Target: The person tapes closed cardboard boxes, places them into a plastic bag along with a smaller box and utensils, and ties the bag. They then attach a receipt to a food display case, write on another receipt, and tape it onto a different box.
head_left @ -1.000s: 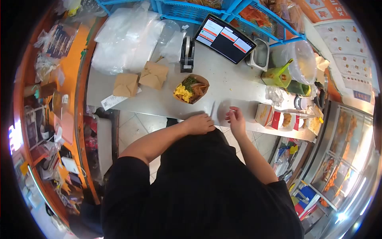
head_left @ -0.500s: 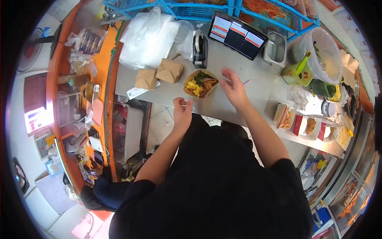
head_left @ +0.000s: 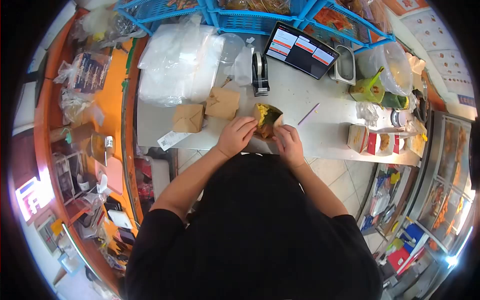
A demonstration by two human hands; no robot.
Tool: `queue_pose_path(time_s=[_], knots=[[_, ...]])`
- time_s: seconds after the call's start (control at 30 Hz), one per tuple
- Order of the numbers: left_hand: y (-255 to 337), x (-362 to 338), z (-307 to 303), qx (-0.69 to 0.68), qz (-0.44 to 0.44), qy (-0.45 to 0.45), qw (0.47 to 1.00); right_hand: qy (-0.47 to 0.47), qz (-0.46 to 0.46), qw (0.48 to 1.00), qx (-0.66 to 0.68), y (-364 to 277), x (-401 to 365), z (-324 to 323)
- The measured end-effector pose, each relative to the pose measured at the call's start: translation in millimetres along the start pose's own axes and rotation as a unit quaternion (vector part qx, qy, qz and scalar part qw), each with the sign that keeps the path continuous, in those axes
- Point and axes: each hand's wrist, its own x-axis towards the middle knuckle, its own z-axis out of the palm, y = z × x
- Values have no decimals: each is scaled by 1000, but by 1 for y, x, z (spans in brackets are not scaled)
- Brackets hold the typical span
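Note:
A brown cardboard takeaway box (head_left: 279,119) stands at the counter's front edge, its top still showing yellow food and dark greens. My left hand (head_left: 237,136) grips the box's left side, fingers bent over the rim. On the opposite side my right hand (head_left: 290,145) pinches the cardboard near its front right corner. Parts of the box's walls are hidden behind my fingers. Two closed brown boxes, one nearer (head_left: 188,118) and one farther back (head_left: 223,103), sit left of my hands. A printed receipt (head_left: 172,140) lies partly under the nearer one.
Behind the box are a tape dispenser (head_left: 260,75), a tablet (head_left: 302,50) and a steel tray (head_left: 345,65). A purple pen-like stick (head_left: 308,114) lies on the right. Plastic bags (head_left: 175,65) are stacked back left, below blue baskets (head_left: 257,22). Red-and-white food boxes (head_left: 372,142) stand far right.
Both hands have closed in from either side and taken hold of the open box, whose sides are now drawn closer together. The camera view has shifted, and the purple stick shows more fully.

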Motion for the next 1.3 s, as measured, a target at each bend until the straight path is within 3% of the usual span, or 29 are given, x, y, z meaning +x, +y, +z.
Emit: queue_pose_path(time_s=[0.03, 0.1, 0.2, 0.3, 0.43, 0.5, 0.53, 0.6, 0.63, 0.67, 0.7, 0.73, 0.77, 0.9, 1.1, 1.17, 1.3], knots=[[-3, -1, -4, -6, 3, -3, 1000, -45, -57, 994, -81, -3, 3, -3], [-8, 4, -10, 31, 60, -106, 992, -74, -52, 992, -94, -6, 8, -14], [-5, 7, -14, 50, 88, -131, 986, -130, -115, 975, -136, -11, 18, -30], [-6, 6, -4, 29, 69, -110, 991, -178, -146, 956, -183, -1, 21, -29], [-11, -3, 23, 15, 39, -75, 996, -125, -147, 967, -166, 20, 29, -8], [-1, -5, 32, 0, -88, -15, 996, -95, -144, 973, -152, 26, 33, 3], [5, -2, 34, 8, -91, -16, 996, -50, -99, 991, -80, 27, 33, 8], [19, 6, 38, -78, -351, -39, 932, -7, -49, 999, 1, 27, 34, 17], [24, 11, 42, -72, -355, -42, 931, -21, 37, 995, 85, 26, 37, 19], [28, 16, 46, -45, -308, 50, 949, -35, 124, 978, 167, 25, 39, 20], [29, 21, 46, -18, -255, 139, 957, -35, 128, 976, 173, 27, 40, 24], [28, 25, 43, -15, -256, 131, 957, -10, 129, 968, 215, 29, 40, 27], [25, 30, 39, 10, -203, 89, 975, 16, 130, 958, 255, 31, 39, 31], [6, 18, 30, 54, -71, -34, 995, -6, 161, 960, 228, 28, 36, 28], [-7, -6, 36, 89, -31, -36, 995, -47, 214, 955, 198, 22, 39, 27], [-7, -5, 36, 89, -28, -39, 995, 56, 120, 986, 98, 10, 52, 18], [-4, -2, 30, 69, -28, -40, 996, 70, 151, 980, 105, 25, 121, 30]])
